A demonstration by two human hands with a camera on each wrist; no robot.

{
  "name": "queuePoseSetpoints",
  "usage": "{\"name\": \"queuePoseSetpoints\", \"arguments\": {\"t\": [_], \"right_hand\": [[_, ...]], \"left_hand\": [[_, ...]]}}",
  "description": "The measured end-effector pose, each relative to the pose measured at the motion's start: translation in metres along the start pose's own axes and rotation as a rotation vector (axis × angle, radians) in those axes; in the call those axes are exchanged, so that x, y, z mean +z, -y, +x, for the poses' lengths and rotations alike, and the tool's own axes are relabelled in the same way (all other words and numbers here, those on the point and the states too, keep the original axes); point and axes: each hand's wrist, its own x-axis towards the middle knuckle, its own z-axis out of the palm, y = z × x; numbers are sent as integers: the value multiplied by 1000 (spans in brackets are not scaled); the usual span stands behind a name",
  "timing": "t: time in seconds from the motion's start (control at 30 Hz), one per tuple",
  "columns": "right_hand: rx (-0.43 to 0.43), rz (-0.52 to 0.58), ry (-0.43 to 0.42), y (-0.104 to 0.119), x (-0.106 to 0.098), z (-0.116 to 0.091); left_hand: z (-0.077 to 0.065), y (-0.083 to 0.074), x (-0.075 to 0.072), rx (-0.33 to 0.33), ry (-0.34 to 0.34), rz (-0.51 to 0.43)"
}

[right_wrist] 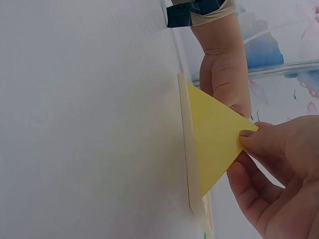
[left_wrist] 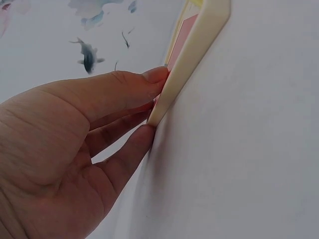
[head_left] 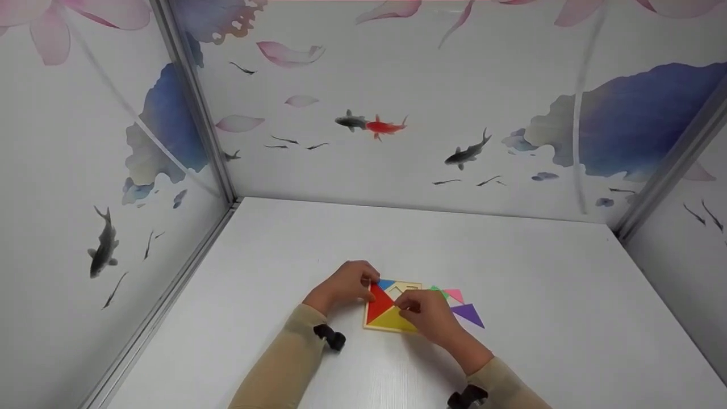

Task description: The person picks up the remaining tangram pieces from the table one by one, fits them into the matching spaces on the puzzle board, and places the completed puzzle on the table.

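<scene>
The left hand grips the left edge of the shallow tray on the white table, its fingers closed narrowly about the rim. The right hand pinches the yellow triangle near one corner, the long side lying along the tray's near rim. Inside lie a red triangle and a blue piece; purple, pink and green pieces lie to the right.

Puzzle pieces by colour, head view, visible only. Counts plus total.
Red piece: 1
Yellow piece: 1
Blue piece: 1
Green piece: 1
Pink piece: 1
Purple piece: 1
Total: 6 visible; the right hand may hide more.
</scene>
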Motion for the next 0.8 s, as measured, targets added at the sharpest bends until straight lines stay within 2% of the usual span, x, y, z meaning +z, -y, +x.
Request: {"name": "queuePoseSetpoints", "arguments": {"t": [0.3,0.53,0.8], "right_hand": [[-8,-69,-19,0,4,0],[-50,-152,-15,0,8,2],[76,-167,56,-4,4,13]], "left_hand": [[0,0,-1,13,1,3],[0,3,0,22,-1,-9],[-2,-1,0,38,17,17]]}}
